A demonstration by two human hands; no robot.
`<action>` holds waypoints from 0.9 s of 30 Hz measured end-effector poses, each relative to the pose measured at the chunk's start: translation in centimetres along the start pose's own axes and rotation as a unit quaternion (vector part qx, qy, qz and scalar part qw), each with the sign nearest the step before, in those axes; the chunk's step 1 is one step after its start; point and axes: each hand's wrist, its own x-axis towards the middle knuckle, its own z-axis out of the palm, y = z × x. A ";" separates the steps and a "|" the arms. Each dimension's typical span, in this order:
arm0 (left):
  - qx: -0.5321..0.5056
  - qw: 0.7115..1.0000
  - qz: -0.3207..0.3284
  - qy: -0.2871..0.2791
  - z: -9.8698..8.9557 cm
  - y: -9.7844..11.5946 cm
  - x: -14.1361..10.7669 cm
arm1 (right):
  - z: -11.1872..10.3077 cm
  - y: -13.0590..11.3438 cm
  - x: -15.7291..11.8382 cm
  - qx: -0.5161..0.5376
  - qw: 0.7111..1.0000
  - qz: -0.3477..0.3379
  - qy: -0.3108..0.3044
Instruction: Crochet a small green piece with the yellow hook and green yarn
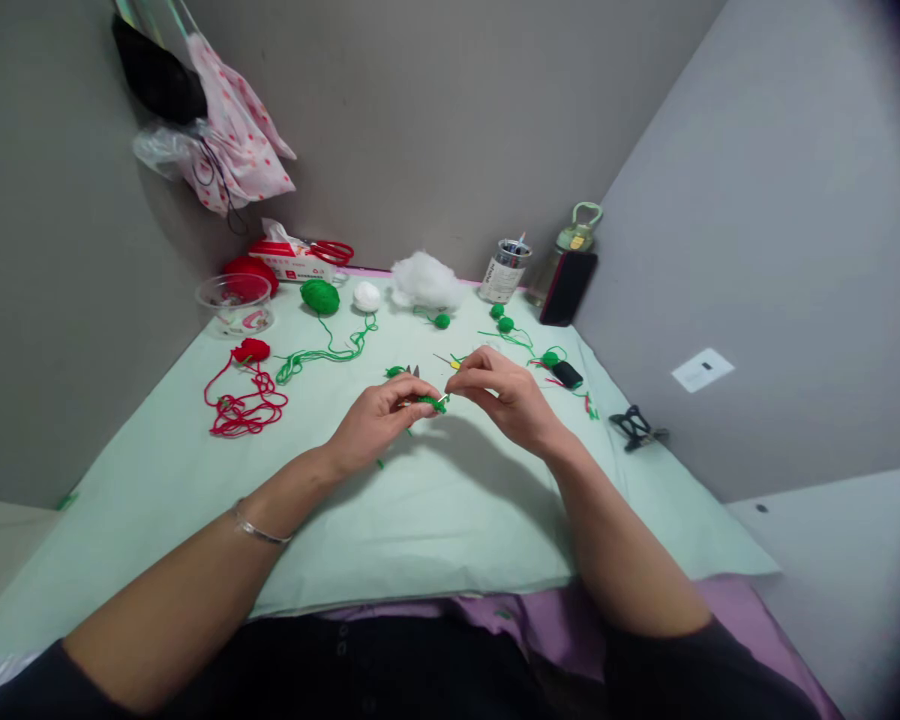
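Note:
My left hand (379, 420) pinches a small green crocheted piece (436, 404) over the middle of the table. My right hand (506, 395) is closed at the piece's right edge, thumb and forefinger together on a thin, pale, needle-like tool (443, 398); most of it is hidden. Just behind the hands lie a yellow-handled crochet hook (455, 364) and small scissors, whose blades (413, 371) show past my left fingers. A small green yarn piece (395, 372) rests beside them.
Red yarn (247, 400) lies loose at left, near a clear plastic tub (236, 305). Along the back are a green yarn ball (320, 296), a white ball (366, 296), stuffing (425, 281), a can (505, 272) and a phone (568, 288). A black clip (634, 428) sits at right.

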 end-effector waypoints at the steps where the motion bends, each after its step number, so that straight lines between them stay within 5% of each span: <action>1: -0.003 1.000 -0.002 -0.002 0.0 -0.1 0.0 | 0.0 0.0 0.0 0.001 1.000 0.000 -0.001; 21: -0.077 0.996 -0.028 0.017 0.0 -0.4 0.1 | 0.9 -0.3 0.2 0.009 0.998 0.061 0.014; 27: -0.103 0.994 -0.039 0.024 -0.1 -1.1 0.3 | 2.1 -1.3 0.0 0.082 0.995 0.053 -0.005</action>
